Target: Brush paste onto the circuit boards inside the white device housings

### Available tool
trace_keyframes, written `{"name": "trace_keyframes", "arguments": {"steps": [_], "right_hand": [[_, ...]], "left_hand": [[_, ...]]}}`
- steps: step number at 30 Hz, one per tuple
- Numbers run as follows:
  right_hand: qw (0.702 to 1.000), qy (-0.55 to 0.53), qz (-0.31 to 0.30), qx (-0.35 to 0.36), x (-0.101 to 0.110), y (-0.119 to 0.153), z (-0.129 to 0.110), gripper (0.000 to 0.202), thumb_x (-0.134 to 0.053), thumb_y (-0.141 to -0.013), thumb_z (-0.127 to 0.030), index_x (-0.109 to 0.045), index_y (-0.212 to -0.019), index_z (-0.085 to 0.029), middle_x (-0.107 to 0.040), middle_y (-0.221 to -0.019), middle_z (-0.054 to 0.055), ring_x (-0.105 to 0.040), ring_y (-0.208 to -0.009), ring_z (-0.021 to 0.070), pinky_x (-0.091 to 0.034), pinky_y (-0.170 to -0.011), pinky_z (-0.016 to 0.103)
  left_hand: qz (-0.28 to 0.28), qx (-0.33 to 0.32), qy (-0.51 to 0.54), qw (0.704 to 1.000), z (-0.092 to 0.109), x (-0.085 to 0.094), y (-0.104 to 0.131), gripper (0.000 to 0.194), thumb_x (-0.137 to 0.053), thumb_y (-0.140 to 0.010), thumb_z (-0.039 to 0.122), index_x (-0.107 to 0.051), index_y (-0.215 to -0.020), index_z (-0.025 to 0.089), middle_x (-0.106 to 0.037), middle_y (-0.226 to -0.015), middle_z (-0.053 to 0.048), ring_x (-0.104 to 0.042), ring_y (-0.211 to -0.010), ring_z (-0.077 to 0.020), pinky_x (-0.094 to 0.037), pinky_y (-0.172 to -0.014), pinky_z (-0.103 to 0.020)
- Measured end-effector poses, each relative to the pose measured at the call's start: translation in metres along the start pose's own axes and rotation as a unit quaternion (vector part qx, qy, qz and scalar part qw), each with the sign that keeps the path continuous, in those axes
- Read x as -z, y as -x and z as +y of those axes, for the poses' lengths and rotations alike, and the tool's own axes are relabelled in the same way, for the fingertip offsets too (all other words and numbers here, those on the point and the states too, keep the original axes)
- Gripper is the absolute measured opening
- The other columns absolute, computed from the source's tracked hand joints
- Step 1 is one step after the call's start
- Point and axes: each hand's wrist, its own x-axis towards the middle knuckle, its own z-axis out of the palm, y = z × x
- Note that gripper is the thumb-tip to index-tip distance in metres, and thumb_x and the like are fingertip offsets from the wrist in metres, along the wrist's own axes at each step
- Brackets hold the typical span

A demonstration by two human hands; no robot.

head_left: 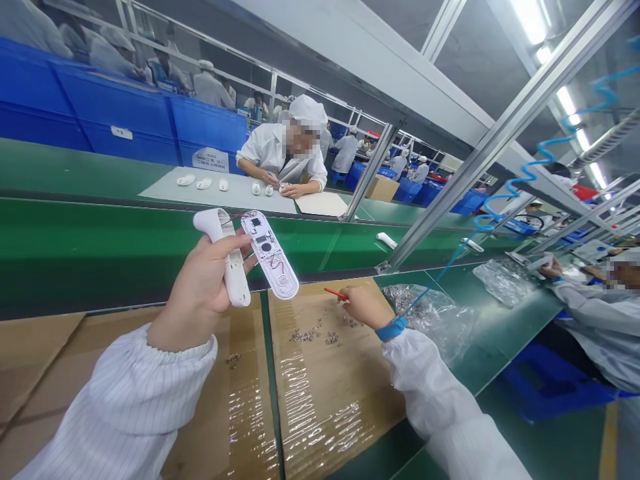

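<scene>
White plastic catches my eye first: a curved white shell [235,275] held up in the worker's left hand [200,273], thumb and fingers wrapped about it, above the near edge of the green conveyor [110,250]. Just beyond those fingertips hangs the matching flat cover [270,255], tilted, its inner face with the circuit board [262,239] turned up to view. Thin red wires seem to join the halves at the top, which is probably why they're kept so close together: a wide spread could strain the leads. From where I stand, I can't tell how far the fingers bear the cover's weight. Well over to the other side, the right hand [367,308] is curled, pinching a slim red stick [335,293] that points leftward over the cardboard [345,400]. Small metal pieces [306,332] lie loose there in little clusters, likely spread so that single ones are easy to pick out, with a clear plastic bag [435,320] beside them. Around that wrist sits a blue band [393,329]; a coiled blue cord [525,167] runs down towards it, presumably to guard the electronics from static.
</scene>
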Motion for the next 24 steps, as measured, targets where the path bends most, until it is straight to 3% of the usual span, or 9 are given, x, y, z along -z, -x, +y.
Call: {"name": "trace_keyframes", "arguments": {"steps": [9, 15, 17, 20, 22, 24], "right_hand": [[0.998, -0.045, -0.037, 0.031, -0.008, -0.019, -0.024, 0.022, -0.056, -0.089, -0.034, -0.06, -0.094, -0.013, -0.061, -0.092, 0.004, -0.06, -0.082, 0.0135, -0.051, -0.075, 0.032], [0.981, -0.18, 0.058, 0.051, 0.014, -0.007, -0.026, 0.01, -0.059, -0.082, -0.021, -0.059, -0.075, -0.014, -0.06, -0.071, 0.0, -0.055, -0.062, 0.0104, -0.046, -0.062, 0.024], [0.961, -0.249, 0.1, 0.063, 0.029, 0.002, -0.029, 0.009, -0.056, -0.081, -0.021, -0.057, -0.075, -0.014, -0.059, -0.068, 0.0, -0.053, -0.057, 0.0096, -0.043, -0.056, 0.022], [0.926, -0.338, 0.149, 0.081, 0.051, 0.016, -0.04, 0.02, -0.052, -0.084, -0.036, -0.053, -0.082, -0.016, -0.055, -0.065, -0.001, -0.048, -0.051, 0.0078, -0.039, -0.048, 0.02], [0.884, -0.428, 0.158, 0.108, 0.063, 0.025, -0.054, 0.027, -0.056, -0.081, -0.043, -0.052, -0.084, -0.016, -0.052, -0.062, -0.003, -0.043, -0.047, 0.0061, -0.035, -0.044, 0.019], [0.818, -0.544, 0.12, 0.141, 0.07, 0.032, -0.074, 0.028, -0.066, -0.075, -0.041, -0.056, -0.081, -0.016, -0.05, -0.059, -0.004, -0.038, -0.043, 0.0043, -0.029, -0.04, 0.018]], "left_hand": [[-0.002, 0.01, 0.014, 1.0, 0.004, -0.006, 0.006, 0.027, -0.066, -0.067, 0.001, -0.054, -0.085, 0.018, -0.067, -0.095, -0.006, -0.066, -0.087, -0.0189, -0.058, -0.07, -0.029], [0.022, 0.013, 0.047, 0.999, 0.002, -0.005, 0.003, 0.027, -0.064, -0.069, 0.001, -0.052, -0.087, 0.017, -0.066, -0.096, -0.005, -0.065, -0.09, -0.0194, -0.058, -0.076, -0.033], [0.019, 0.025, 0.075, 0.997, -0.002, -0.005, 0.003, 0.024, -0.063, -0.07, 0.002, -0.051, -0.086, 0.015, -0.066, -0.094, -0.006, -0.065, -0.091, -0.0198, -0.057, -0.08, -0.035], [0.012, 0.031, 0.124, 0.992, -0.009, -0.007, 0.005, 0.014, -0.057, -0.072, 0.004, -0.053, -0.083, 0.012, -0.065, -0.094, -0.008, -0.063, -0.094, -0.0205, -0.054, -0.087, -0.038], [0.014, 0.017, 0.156, 0.987, -0.015, -0.01, 0.007, 0.014, -0.055, -0.071, 0.004, -0.054, -0.082, 0.012, -0.064, -0.094, -0.008, -0.062, -0.098, -0.0212, -0.051, -0.092, -0.041], [0.017, -0.002, 0.18, 0.984, -0.021, -0.011, 0.008, 0.017, -0.056, -0.069, 0.004, -0.054, -0.082, 0.014, -0.063, -0.094, -0.007, -0.06, -0.101, -0.0215, -0.046, -0.097, -0.044]]}}
